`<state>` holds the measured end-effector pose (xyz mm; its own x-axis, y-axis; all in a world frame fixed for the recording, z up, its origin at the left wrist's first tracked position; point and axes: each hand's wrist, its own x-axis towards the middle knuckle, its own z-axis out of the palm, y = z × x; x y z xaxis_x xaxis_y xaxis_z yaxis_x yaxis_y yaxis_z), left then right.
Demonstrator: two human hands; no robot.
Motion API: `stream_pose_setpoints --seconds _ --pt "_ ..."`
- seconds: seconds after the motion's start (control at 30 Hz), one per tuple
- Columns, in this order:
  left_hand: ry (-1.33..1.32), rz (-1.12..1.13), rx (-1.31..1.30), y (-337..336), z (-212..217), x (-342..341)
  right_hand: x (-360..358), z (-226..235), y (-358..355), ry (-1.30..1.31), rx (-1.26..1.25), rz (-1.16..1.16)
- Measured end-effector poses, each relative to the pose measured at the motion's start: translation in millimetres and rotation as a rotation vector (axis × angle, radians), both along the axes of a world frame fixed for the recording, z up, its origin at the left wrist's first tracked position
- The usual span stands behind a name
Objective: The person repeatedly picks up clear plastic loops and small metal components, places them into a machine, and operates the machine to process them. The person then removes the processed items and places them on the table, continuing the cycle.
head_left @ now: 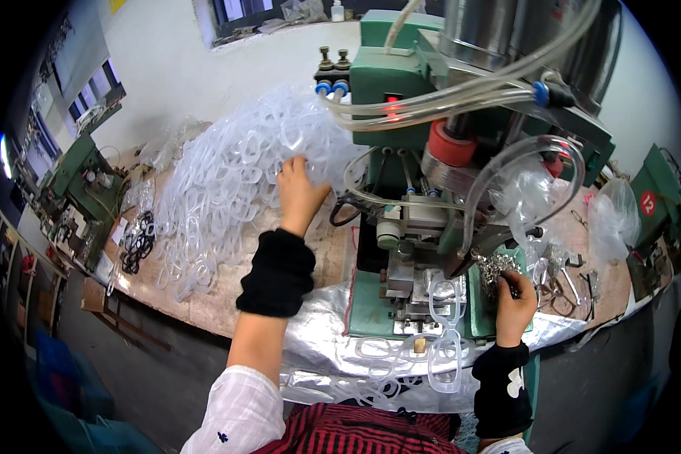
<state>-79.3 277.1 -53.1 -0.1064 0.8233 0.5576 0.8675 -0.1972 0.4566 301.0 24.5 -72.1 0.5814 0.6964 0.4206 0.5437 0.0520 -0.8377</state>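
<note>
My left hand point(301, 195) reaches to the near edge of a big heap of clear plastic eyeglass frames point(238, 159). Its thumb stands apart from the fingers, and I see nothing held. At the right, my right hand point(516, 304) is over small shiny metal parts point(495, 268) in a green tray point(480, 321). Its fingers are curled with the tips close together; whatever they pinch is too small to name. Between the hands stands a green press point(390, 79). One clear eyeglass frame point(448, 333) lies lengthwise at its metal fixture point(416, 310), touched by neither hand.
More clear frames point(378, 386) lie at the table's front edge, by silver foil point(318, 333). Loose tools point(571, 286) and clear plastic bags point(613, 219) lie to the right. Hoses point(431, 113) loop across the press. Dark cords point(138, 242) and another green machine point(83, 181) are left.
</note>
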Motion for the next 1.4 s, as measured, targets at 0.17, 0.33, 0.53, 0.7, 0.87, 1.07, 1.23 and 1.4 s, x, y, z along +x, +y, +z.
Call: stream_pose_setpoints --seconds 0.17,0.33,0.53,0.7,0.87,1.07,1.23,1.4 --pt "0.149 -0.094 -0.010 -55 -1 -19 -33 58 -22 0.131 0.035 0.245" --pt "0.283 -0.060 0.020 -83 -14 -46 -79 83 4 0.335 0.173 0.447" --pt "0.536 -0.030 -0.236 -103 25 -64 -99 81 5 0.581 0.233 0.433" --pt "0.836 -0.144 -0.131 -94 97 -76 -102 97 2 0.807 0.161 0.536" --pt "1.154 -0.098 -0.293 -82 94 -113 -117 110 -9 0.949 0.240 0.480" --pt "0.117 -0.329 -0.151 -174 97 -41 -82 110 -44 0.188 0.028 0.538" --pt "-0.114 -0.772 0.323 -247 98 35 7 46 -96 -0.558 -0.330 -0.127" --pt "0.125 -1.074 0.311 -245 100 105 -1 16 -50 -0.601 -0.148 -0.126"
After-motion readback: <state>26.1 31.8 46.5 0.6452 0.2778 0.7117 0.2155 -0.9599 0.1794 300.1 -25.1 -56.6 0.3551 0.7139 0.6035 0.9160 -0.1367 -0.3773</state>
